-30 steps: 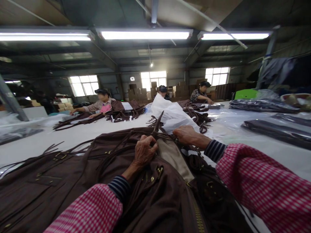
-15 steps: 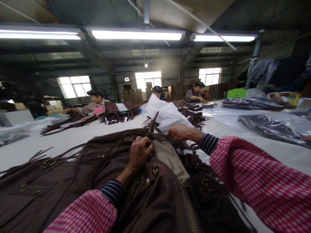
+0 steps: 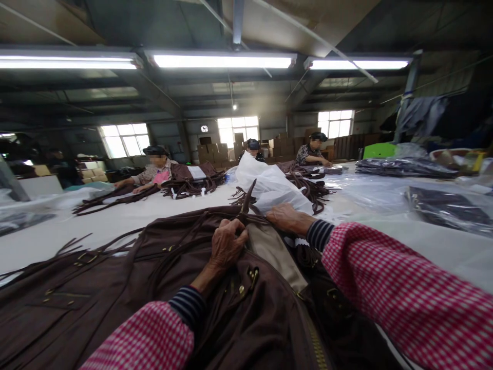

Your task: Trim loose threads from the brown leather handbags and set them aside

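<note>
A large dark brown bag [image 3: 169, 267] with brass fittings and a long zip lies opened on the table in front of me. Its beige lining [image 3: 275, 252] shows along the opening. My left hand [image 3: 229, 244] is closed on the bag's edge, beside a brown strap [image 3: 248, 198] that sticks up. At the far right of the opening, my right hand [image 3: 288, 218] has its fingers closed on the bag's rim; the fingertips are partly hidden. Just beyond that hand stands a crumpled white wrapping sheet [image 3: 265, 180].
More brown bags [image 3: 192, 177] with tasselled straps lie across the white table [image 3: 162, 218]. Bagged dark goods [image 3: 447, 208] in clear plastic are on the right. Several people sit at the far side, one person [image 3: 162, 167] at the left. A green box [image 3: 379, 150] stands at the back right.
My right hand has shifted slightly left along the bag's rim; the left stays on the edge. At right, the plastic-wrapped packet has slid rightward, and another person's hand there is out of view.
</note>
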The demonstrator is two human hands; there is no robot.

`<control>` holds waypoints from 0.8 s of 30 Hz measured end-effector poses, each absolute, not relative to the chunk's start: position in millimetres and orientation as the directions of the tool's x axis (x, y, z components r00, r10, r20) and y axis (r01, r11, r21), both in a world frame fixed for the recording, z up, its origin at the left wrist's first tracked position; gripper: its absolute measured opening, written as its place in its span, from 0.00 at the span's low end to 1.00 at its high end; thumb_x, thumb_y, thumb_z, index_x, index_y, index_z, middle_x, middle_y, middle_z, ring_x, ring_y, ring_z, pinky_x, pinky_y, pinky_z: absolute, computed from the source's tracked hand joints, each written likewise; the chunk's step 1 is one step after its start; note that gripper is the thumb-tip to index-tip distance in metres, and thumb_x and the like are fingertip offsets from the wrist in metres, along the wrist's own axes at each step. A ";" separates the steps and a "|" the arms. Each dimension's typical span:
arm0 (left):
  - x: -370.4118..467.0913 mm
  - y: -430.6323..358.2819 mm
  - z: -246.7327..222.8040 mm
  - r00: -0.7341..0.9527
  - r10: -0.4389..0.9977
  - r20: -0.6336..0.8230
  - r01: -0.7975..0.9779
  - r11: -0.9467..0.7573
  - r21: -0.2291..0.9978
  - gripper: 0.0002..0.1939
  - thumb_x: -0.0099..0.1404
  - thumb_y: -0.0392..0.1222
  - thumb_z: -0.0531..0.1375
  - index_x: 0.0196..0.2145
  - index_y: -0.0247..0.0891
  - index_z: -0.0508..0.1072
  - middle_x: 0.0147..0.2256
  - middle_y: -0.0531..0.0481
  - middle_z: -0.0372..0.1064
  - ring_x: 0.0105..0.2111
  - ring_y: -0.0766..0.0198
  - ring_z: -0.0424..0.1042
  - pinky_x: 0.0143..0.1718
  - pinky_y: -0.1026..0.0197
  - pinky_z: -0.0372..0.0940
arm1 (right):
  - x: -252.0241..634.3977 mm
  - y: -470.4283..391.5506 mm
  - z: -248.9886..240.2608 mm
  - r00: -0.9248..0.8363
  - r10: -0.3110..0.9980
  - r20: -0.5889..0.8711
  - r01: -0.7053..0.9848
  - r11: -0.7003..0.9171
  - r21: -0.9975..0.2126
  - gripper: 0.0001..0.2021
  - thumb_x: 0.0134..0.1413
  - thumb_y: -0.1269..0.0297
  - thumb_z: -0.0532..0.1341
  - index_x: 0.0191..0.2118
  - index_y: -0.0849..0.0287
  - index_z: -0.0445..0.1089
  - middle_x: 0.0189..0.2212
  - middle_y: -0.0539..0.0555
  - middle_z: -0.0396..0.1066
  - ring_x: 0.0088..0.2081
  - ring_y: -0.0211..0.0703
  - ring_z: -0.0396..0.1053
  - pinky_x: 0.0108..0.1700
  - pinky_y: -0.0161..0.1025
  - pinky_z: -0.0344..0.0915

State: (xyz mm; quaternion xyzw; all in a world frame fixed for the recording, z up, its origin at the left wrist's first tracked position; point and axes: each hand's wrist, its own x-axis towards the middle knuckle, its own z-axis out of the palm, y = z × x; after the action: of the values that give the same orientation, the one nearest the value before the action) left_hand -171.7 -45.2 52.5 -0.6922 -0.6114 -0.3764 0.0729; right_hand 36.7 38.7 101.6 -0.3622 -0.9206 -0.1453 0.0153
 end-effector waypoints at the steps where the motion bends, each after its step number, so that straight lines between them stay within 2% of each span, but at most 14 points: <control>1: -171.4 -45.5 52.7 -0.036 0.794 0.607 0.902 -0.236 0.362 0.04 0.63 0.41 0.61 0.31 0.41 0.74 0.30 0.52 0.64 0.34 0.61 0.69 0.38 0.61 0.60 | 39.3 38.2 99.7 -0.750 0.648 0.132 0.657 0.708 0.261 0.14 0.67 0.68 0.52 0.43 0.63 0.75 0.36 0.64 0.77 0.40 0.52 0.75 0.39 0.39 0.64; 4: -170.5 -47.1 52.6 -0.048 0.798 0.601 0.902 -0.224 0.370 0.04 0.63 0.41 0.60 0.32 0.41 0.74 0.31 0.52 0.65 0.35 0.61 0.69 0.39 0.61 0.60 | 52.3 36.2 93.4 -0.767 0.622 0.160 0.640 0.721 0.266 0.11 0.66 0.70 0.53 0.43 0.63 0.73 0.38 0.63 0.76 0.41 0.50 0.74 0.40 0.38 0.63; 7: -169.5 -49.0 52.2 -0.056 0.799 0.598 0.900 -0.219 0.377 0.04 0.63 0.41 0.60 0.32 0.41 0.74 0.32 0.51 0.65 0.35 0.61 0.69 0.40 0.60 0.61 | 71.5 31.7 85.4 -0.725 0.621 0.300 0.687 0.685 0.243 0.10 0.64 0.73 0.52 0.42 0.64 0.71 0.37 0.61 0.75 0.37 0.48 0.73 0.37 0.38 0.61; 11: -167.8 -50.8 56.5 -0.097 0.825 0.557 0.873 -0.198 0.445 0.04 0.62 0.41 0.60 0.32 0.40 0.75 0.32 0.51 0.66 0.35 0.60 0.69 0.41 0.59 0.61 | 96.7 14.2 78.1 -0.627 0.525 0.576 0.680 0.730 0.075 0.11 0.68 0.70 0.50 0.40 0.62 0.70 0.36 0.59 0.72 0.38 0.46 0.70 0.41 0.38 0.62; 14: -167.9 -51.9 64.2 -0.125 0.863 0.489 0.847 -0.164 0.506 0.05 0.61 0.41 0.60 0.32 0.40 0.76 0.33 0.49 0.68 0.37 0.58 0.69 0.43 0.58 0.61 | 102.6 -6.8 81.9 -0.604 0.420 0.677 0.562 0.827 -0.012 0.12 0.70 0.67 0.49 0.40 0.60 0.69 0.35 0.58 0.70 0.39 0.45 0.68 0.44 0.38 0.63; 19: -173.7 -51.5 77.0 -0.065 0.907 0.416 0.823 -0.187 0.536 0.08 0.63 0.43 0.58 0.31 0.40 0.77 0.31 0.51 0.74 0.37 0.59 0.71 0.41 0.60 0.61 | 75.3 -29.6 97.6 -0.740 0.362 0.567 0.434 0.901 -0.009 0.11 0.69 0.69 0.51 0.37 0.58 0.70 0.33 0.54 0.70 0.35 0.42 0.67 0.40 0.35 0.61; 24: -178.3 -51.4 83.9 -0.026 0.927 0.375 0.799 -0.206 0.565 0.10 0.62 0.42 0.57 0.29 0.38 0.77 0.30 0.52 0.75 0.35 0.61 0.72 0.37 0.62 0.60 | 35.7 -25.0 108.4 -0.769 0.498 0.400 0.515 0.854 -0.072 0.07 0.61 0.72 0.56 0.37 0.58 0.71 0.33 0.52 0.73 0.35 0.42 0.70 0.37 0.35 0.56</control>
State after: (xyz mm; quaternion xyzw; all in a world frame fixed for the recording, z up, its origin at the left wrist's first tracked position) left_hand -178.3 -51.4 83.9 -0.6919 -0.6236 -0.3526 -0.0903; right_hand 35.7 -25.0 108.4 -0.2693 -0.9404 -0.0207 0.2068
